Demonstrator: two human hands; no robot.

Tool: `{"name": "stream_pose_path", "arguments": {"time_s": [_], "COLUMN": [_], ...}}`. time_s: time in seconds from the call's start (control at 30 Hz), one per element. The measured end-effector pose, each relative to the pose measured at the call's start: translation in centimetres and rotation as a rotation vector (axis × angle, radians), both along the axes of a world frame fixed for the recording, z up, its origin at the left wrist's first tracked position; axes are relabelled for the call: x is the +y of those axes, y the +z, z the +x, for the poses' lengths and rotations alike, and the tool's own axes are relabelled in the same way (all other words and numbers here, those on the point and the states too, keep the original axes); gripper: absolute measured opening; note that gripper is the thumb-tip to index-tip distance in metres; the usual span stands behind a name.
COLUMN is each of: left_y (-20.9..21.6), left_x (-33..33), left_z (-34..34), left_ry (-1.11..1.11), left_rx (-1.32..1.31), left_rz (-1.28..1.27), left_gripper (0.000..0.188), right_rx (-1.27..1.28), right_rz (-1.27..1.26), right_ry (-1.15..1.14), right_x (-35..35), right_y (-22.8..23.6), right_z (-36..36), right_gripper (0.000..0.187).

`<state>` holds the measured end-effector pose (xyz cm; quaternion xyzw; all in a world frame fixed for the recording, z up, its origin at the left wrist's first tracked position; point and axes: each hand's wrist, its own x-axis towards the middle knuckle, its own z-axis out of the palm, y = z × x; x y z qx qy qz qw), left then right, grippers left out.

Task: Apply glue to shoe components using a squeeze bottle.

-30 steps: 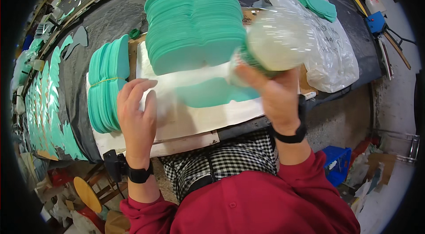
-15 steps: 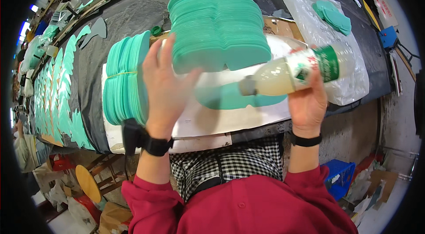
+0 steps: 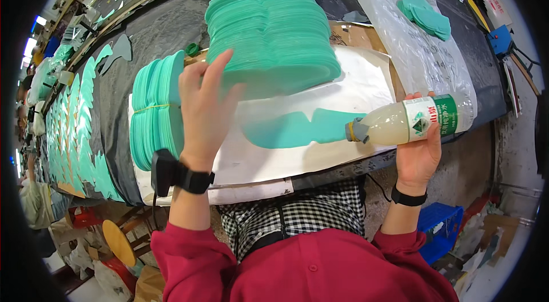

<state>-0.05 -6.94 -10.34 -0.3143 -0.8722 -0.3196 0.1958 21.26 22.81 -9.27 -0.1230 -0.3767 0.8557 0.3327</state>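
Right hand point(image 3: 419, 156) grips a plastic bottle point(image 3: 412, 123) beside the teal cutout point(image 3: 297, 128); left hand point(image 3: 203, 110) hovers open, mid-gluing; pressing next.

A long dark-topped bench point(image 3: 166, 27) runs far left; a blue crate point(image 3: 440, 233) sits on the floor near right, round stool point(image 3: 119, 242) near left.

teal stack point(image 3: 274, 27) base behind left hand point(image 3: 203, 110), sheet blurred

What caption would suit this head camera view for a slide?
Right hand tips a plastic bottle sideways over a green foam piece on white paper; left hand hovers open by the foam stack.
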Motion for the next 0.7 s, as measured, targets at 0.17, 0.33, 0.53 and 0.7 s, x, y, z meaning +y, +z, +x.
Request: {"name": "stream_pose_path", "arguments": {"time_s": [0.17,0.33,0.53,0.7], "left_y": [3.2,1.2,-0.7,-0.9], "left_x": [-1.3,0.8,2.4,1.7], "left_z": [3.8,5.8,7.9,7.7], "left_ry": [-0.059,-0.163,-0.068,-0.076], "left_rx": [-0.312,-0.465,-0.352,-0.187], "left_rz": [0.038,-0.002,-0.061,-0.226], "left_gripper": [0.058,0.055,0.039,0.026], "right_rx": [0.134,0.224,-0.094,-0.188], "right_rz": [0.014,0.058,0.497,0.476], "right_ry": [0.006,-0.052,-0.112,-0.01], "right_x": [2.1,1.9,-3.3,-7.1], "right_y": [1.7,4.0,3.4,2.7], "right_z": [0.9,0.7,-2.6,-5.1], "right_gripper": [0.078,0.081,0.08,0.063]}}
